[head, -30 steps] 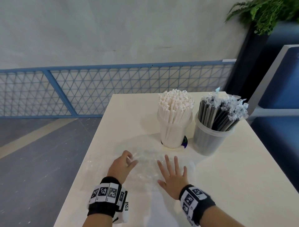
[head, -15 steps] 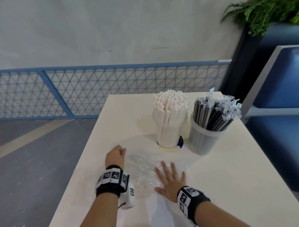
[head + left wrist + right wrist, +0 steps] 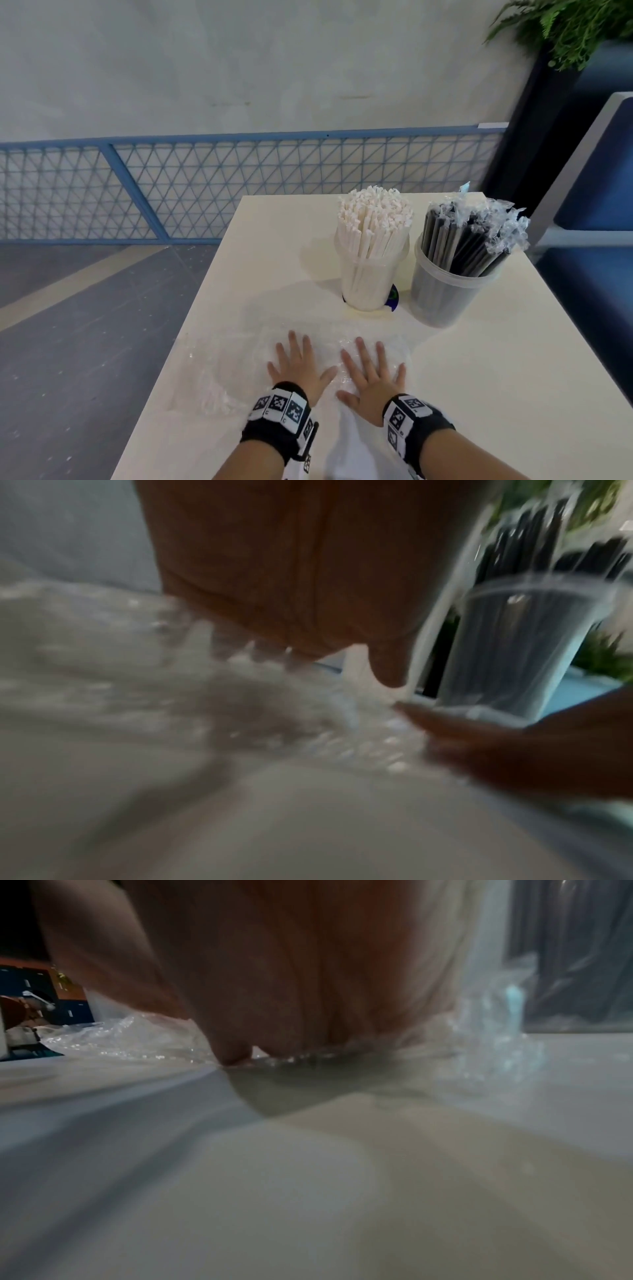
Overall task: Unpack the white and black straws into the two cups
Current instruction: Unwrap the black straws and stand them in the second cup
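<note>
White straws (image 3: 374, 219) stand upright in a clear cup (image 3: 368, 279) at the middle of the white table (image 3: 513, 377). Black straws (image 3: 466, 236) in clear wrappers fill a second clear cup (image 3: 442, 294) just to its right, also seen blurred as the cup (image 3: 514, 647) in the left wrist view. Nearer me lies a crumpled clear plastic bag (image 3: 226, 373). My left hand (image 3: 298, 363) and right hand (image 3: 371, 371) both press flat on it, fingers straight and spread, side by side. The wrist views show each palm down on crinkled plastic (image 3: 137, 1039).
A small dark blue disc (image 3: 394, 296) peeks out from under the white-straw cup. The table's left edge drops to a grey floor (image 3: 85, 325) with a blue mesh fence (image 3: 205, 185) behind. A blue seat (image 3: 596, 240) and a potted plant (image 3: 565, 31) stand at the right.
My left hand was curled at the bag's left part; it has come right and flattened beside the right hand. The right hand stays flat on the plastic.
</note>
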The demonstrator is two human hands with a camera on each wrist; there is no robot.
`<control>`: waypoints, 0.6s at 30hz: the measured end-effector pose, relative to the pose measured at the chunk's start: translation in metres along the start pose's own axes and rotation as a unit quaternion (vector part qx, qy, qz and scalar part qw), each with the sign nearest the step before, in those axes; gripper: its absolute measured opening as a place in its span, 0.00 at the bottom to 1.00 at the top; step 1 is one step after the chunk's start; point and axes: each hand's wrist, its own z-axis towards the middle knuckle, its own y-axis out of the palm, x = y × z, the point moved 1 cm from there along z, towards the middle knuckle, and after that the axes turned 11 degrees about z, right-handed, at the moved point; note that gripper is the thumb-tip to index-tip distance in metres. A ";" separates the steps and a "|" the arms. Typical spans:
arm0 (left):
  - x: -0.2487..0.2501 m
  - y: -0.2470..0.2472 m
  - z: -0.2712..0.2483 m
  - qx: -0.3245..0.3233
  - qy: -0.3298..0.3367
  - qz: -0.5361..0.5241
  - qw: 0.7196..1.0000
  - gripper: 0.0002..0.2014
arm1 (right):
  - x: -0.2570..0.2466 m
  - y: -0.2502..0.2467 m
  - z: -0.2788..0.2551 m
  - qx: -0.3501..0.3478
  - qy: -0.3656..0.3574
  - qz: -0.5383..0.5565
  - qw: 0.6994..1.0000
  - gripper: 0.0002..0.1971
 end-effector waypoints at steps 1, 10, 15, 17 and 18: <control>-0.007 0.006 0.005 -0.020 -0.008 0.008 1.000 0.41 | 0.001 0.001 0.000 0.003 -0.002 0.001 1.000 0.47; -0.042 0.003 0.020 -0.074 0.039 0.059 0.995 0.50 | 0.023 0.002 -0.004 0.016 -0.021 0.035 0.999 0.53; -0.042 0.000 0.021 -0.065 0.029 0.066 0.995 0.54 | 0.050 -0.005 -0.010 0.009 0.018 0.033 0.999 0.59; -0.041 -0.002 0.021 -0.049 0.017 0.083 0.995 0.56 | 0.058 -0.006 -0.012 0.003 0.043 0.044 0.998 0.62; -0.042 -0.003 0.021 -0.041 0.012 0.090 0.995 0.57 | 0.061 -0.006 -0.014 0.003 0.050 0.049 0.998 0.63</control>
